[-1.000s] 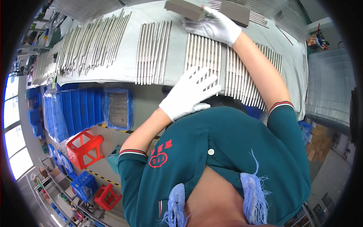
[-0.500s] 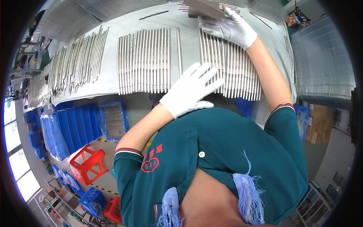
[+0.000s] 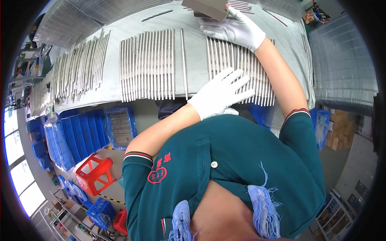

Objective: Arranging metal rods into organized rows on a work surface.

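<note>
The left hand (image 3: 220, 95) is reaching farther right than before, its fingers spreading apart over metal rods (image 3: 246, 60) right of centre. The right hand (image 3: 239, 32) is gripping a grey-brown block (image 3: 209, 8) at upper centre, both hands spanning one row.

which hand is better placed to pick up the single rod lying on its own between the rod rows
Probably the left hand: it looks empty, its fingers are spread, and it is close to the near end of the single rod. The right hand appears occupied with the brown block.
</note>
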`<state>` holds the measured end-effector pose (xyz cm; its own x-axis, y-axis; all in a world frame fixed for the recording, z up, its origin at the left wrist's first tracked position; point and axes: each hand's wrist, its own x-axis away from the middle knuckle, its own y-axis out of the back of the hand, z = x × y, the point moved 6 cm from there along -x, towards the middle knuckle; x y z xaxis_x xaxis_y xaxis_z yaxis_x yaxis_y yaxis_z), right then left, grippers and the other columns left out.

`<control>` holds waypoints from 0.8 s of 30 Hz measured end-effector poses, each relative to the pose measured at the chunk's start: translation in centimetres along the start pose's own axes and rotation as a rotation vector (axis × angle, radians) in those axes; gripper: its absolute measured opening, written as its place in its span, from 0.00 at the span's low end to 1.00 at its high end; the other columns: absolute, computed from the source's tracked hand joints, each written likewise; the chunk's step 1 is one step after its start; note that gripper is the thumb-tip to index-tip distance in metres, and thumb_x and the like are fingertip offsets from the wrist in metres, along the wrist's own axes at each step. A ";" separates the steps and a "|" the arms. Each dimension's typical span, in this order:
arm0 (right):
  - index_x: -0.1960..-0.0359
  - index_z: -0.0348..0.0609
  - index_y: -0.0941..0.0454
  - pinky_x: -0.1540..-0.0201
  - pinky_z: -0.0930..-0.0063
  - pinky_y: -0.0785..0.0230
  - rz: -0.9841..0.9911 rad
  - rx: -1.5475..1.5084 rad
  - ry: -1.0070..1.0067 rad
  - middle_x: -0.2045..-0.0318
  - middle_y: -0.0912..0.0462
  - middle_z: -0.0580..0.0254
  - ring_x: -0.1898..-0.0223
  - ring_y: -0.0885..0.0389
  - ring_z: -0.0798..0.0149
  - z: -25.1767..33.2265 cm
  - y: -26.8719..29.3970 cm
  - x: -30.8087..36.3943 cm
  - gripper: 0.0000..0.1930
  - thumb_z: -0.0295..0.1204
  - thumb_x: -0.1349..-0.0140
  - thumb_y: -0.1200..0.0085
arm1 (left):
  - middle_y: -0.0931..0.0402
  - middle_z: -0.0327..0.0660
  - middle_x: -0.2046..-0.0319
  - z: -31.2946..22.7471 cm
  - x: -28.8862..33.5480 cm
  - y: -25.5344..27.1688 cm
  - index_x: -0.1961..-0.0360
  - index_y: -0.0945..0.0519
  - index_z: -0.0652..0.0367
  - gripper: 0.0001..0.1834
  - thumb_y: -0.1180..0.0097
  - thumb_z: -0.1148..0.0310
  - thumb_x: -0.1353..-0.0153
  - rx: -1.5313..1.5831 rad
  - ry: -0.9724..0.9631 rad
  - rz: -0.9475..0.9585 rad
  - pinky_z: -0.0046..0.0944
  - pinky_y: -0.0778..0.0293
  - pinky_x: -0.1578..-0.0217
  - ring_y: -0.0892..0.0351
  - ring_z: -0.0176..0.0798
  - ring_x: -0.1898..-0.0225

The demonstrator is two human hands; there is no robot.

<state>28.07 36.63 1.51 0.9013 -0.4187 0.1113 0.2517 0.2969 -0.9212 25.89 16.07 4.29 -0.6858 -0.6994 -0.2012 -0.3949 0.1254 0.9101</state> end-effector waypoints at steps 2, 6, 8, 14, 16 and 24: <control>0.26 0.31 0.45 0.29 0.38 0.38 -0.027 0.003 -0.037 0.33 0.34 0.33 0.34 0.31 0.34 -0.5 0.6 -0.8 0.37 0.42 0.27 0.45 | 0.38 0.50 0.27 0.0 0.1 0.0 0.30 0.29 0.45 0.43 0.31 0.48 0.48 -0.001 0.002 -0.007 0.61 0.49 0.25 0.41 0.58 0.26; 0.27 0.30 0.43 0.29 0.41 0.37 -0.030 0.029 -0.039 0.34 0.31 0.35 0.35 0.30 0.36 -1.1 1.3 -1.9 0.37 0.40 0.29 0.42 | 0.36 0.49 0.28 0.3 1.0 0.4 0.30 0.29 0.44 0.43 0.30 0.48 0.47 -0.028 0.028 -0.004 0.59 0.49 0.24 0.40 0.56 0.26; 0.28 0.30 0.43 0.29 0.42 0.36 -0.009 0.079 -0.033 0.35 0.30 0.36 0.35 0.29 0.37 -1.6 1.1 -2.9 0.37 0.41 0.29 0.42 | 0.36 0.49 0.28 0.6 1.9 0.8 0.29 0.29 0.45 0.43 0.30 0.48 0.47 -0.048 0.059 0.013 0.59 0.49 0.24 0.40 0.56 0.26; 0.30 0.32 0.37 0.28 0.41 0.37 -0.046 0.022 -0.113 0.36 0.28 0.37 0.34 0.29 0.39 -4.4 1.0 -6.5 0.36 0.43 0.31 0.38 | 0.36 0.51 0.28 1.7 5.4 2.3 0.28 0.31 0.47 0.49 0.27 0.50 0.52 -0.028 0.209 0.077 0.59 0.44 0.26 0.42 0.61 0.26; 0.30 0.33 0.37 0.28 0.41 0.36 -0.018 0.008 -0.135 0.36 0.28 0.37 0.34 0.29 0.39 -4.9 0.9 -7.2 0.36 0.43 0.31 0.38 | 0.36 0.52 0.29 1.7 5.9 2.7 0.28 0.31 0.47 0.49 0.27 0.50 0.52 -0.044 0.218 0.061 0.59 0.42 0.27 0.42 0.61 0.26; 0.30 0.33 0.36 0.29 0.44 0.36 0.049 0.066 -0.084 0.37 0.27 0.39 0.37 0.26 0.43 -2.4 0.5 -3.7 0.34 0.44 0.29 0.43 | 0.34 0.43 0.29 0.6 3.6 1.1 0.31 0.28 0.46 0.42 0.30 0.52 0.48 -0.030 0.025 0.064 0.58 0.47 0.25 0.42 0.55 0.25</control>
<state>24.07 36.29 -0.27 0.9387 -0.3300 0.1001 0.2269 0.3725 -0.8999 22.62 14.07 4.34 -0.6933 -0.7082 -0.1335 -0.3319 0.1493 0.9314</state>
